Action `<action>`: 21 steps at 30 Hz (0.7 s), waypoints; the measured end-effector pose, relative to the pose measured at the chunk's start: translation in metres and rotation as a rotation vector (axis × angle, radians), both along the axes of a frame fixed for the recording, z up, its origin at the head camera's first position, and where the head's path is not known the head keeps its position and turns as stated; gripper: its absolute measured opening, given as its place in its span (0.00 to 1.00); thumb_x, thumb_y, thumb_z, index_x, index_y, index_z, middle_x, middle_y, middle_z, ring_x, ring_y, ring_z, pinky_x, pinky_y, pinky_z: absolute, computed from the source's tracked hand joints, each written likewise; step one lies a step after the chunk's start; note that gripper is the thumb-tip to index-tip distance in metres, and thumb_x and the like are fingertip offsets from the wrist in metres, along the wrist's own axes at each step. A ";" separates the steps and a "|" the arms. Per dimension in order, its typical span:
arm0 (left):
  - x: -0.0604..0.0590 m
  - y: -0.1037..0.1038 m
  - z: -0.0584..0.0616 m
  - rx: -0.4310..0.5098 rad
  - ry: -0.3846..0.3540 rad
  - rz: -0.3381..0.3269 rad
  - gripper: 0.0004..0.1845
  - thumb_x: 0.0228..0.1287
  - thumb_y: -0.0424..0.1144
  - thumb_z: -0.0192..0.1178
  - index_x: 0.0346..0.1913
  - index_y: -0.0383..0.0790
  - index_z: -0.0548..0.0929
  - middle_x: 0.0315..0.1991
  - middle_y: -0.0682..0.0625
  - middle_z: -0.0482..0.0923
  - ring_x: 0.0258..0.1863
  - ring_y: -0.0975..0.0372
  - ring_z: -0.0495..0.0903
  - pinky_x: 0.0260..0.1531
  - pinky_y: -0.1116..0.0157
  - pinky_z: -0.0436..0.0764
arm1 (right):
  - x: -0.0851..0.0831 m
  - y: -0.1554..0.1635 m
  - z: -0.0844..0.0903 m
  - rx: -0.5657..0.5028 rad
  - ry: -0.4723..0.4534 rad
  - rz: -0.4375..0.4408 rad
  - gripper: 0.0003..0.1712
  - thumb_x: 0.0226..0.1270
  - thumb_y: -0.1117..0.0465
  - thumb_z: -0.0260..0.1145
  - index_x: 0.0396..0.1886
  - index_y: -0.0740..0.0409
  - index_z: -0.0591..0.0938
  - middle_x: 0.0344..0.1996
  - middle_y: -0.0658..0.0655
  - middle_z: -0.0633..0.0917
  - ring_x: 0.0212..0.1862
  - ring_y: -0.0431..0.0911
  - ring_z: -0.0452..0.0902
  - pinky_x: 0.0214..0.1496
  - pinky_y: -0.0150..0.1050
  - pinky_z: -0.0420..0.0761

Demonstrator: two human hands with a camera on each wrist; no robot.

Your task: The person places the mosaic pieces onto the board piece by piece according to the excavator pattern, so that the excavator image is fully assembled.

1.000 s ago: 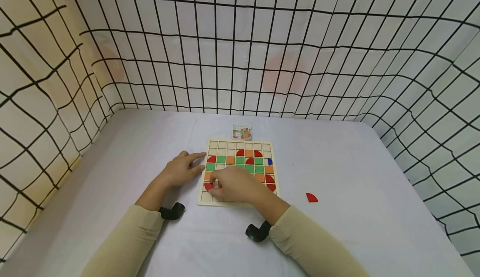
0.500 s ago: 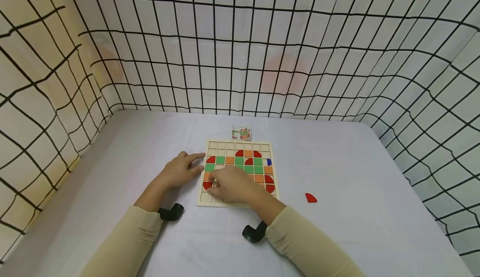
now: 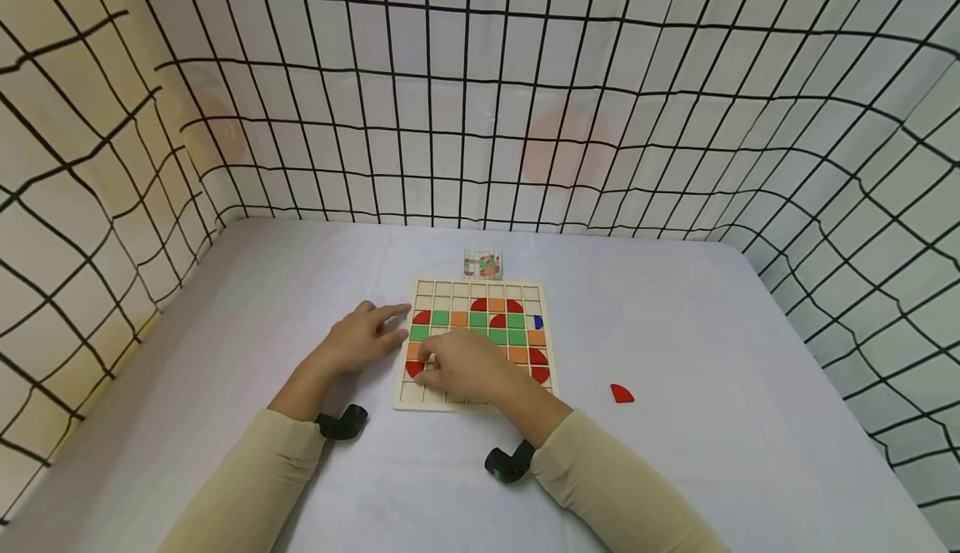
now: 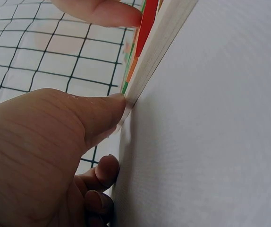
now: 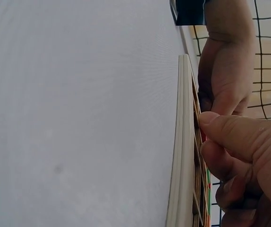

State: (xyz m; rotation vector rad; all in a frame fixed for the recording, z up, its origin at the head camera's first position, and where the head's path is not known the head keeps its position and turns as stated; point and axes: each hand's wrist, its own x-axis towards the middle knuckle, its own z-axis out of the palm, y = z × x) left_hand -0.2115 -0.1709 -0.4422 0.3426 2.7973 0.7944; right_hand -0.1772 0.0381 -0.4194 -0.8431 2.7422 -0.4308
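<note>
A square wooden grid board [image 3: 442, 405] lies on the table, several red, green and orange tiles in its cells. My left hand [image 3: 358, 341] rests at the board's left side; in the left wrist view its straight thumb [image 4: 102, 111] touches the board's edge. My right hand [image 3: 468, 361] reaches over the lower left of the board. Its thumb and index fingertips hold a red quarter-circle tile [image 3: 414, 369] in the leftmost column. In the left wrist view a fingertip meets this red tile [image 4: 147, 28]. The right palm and wrist hide some of the lower cells.
One loose red quarter-circle tile [image 3: 622, 393] lies on the table to the board's right. Behind the board is a small printed pattern card [image 3: 482, 264]. A small blue piece [image 3: 538, 322] sits in the right column. Black wire mesh [image 3: 480, 128] encloses the back and sides.
The right forearm has shifted slightly left since the first frame; its fingertips stay at the same red tile. The left hand keeps its place at the board's edge.
</note>
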 end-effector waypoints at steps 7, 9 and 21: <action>0.001 0.000 0.000 0.004 0.003 0.006 0.29 0.74 0.50 0.58 0.75 0.50 0.72 0.40 0.44 0.71 0.35 0.56 0.70 0.32 0.61 0.65 | 0.001 0.002 0.000 -0.034 -0.023 -0.027 0.13 0.69 0.45 0.70 0.47 0.44 0.86 0.35 0.41 0.87 0.34 0.38 0.77 0.39 0.33 0.76; 0.001 0.001 0.001 0.002 0.005 0.007 0.29 0.74 0.51 0.58 0.75 0.51 0.72 0.40 0.45 0.71 0.35 0.56 0.70 0.32 0.61 0.65 | 0.001 0.004 0.001 -0.045 -0.035 -0.040 0.13 0.69 0.46 0.70 0.47 0.44 0.86 0.34 0.42 0.87 0.34 0.39 0.77 0.39 0.33 0.77; 0.001 0.002 -0.003 -0.015 -0.013 0.030 0.29 0.74 0.52 0.57 0.75 0.53 0.71 0.43 0.45 0.72 0.37 0.56 0.70 0.34 0.61 0.64 | -0.001 0.079 0.016 -0.125 -0.051 -0.115 0.12 0.68 0.49 0.72 0.47 0.47 0.87 0.23 0.42 0.81 0.26 0.39 0.75 0.32 0.36 0.75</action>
